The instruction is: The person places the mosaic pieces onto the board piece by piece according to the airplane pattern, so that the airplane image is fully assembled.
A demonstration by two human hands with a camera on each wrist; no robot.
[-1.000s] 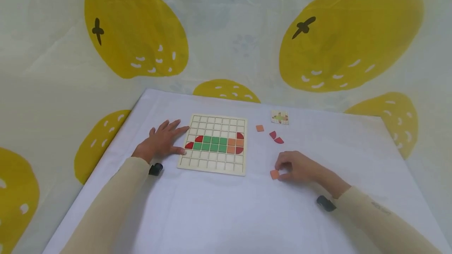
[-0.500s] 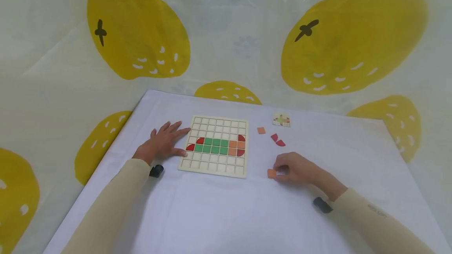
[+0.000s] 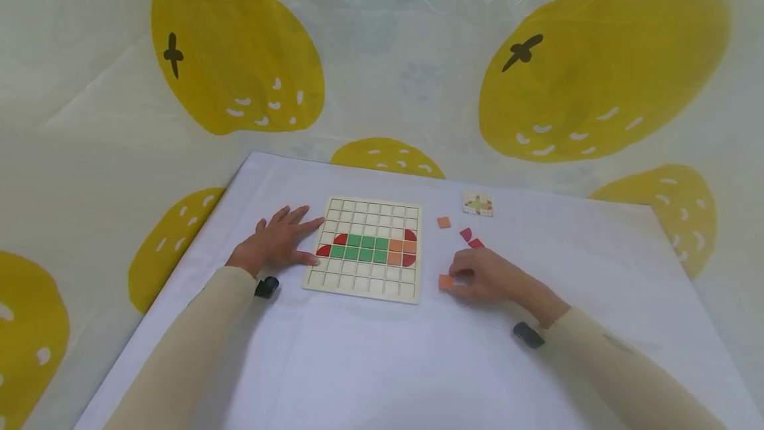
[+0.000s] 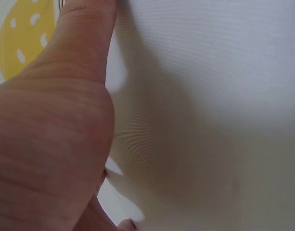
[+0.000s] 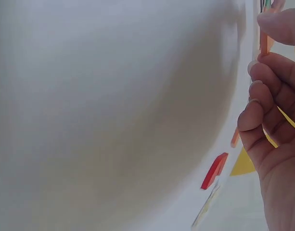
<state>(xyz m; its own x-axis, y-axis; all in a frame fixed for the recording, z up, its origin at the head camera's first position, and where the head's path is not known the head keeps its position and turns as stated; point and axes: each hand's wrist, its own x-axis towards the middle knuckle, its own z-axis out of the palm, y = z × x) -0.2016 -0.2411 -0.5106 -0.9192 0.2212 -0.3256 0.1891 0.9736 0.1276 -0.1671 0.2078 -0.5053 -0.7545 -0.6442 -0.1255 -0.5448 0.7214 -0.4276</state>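
Between thumb and fingertips, my right hand pinches an orange square tile, just right of a cream grid board. The right wrist view shows that tile edge-on at the fingertips. My left hand lies with spread fingers at the board's left edge, thumb and index tip touching it. Several green square tiles form two rows across the board. Orange square tiles adjoin them on the right. Red quarter-round tiles sit at both ends of this shape.
Beyond my right hand lie a loose orange square tile and two red quarter-round pieces, one whole in view, the other partly covered by the hand. A small pattern card lies behind them on the white-covered table.
My right hand has moved left and slightly away from me, carrying the pinched orange square tile closer to the board. The left hand stays in place.
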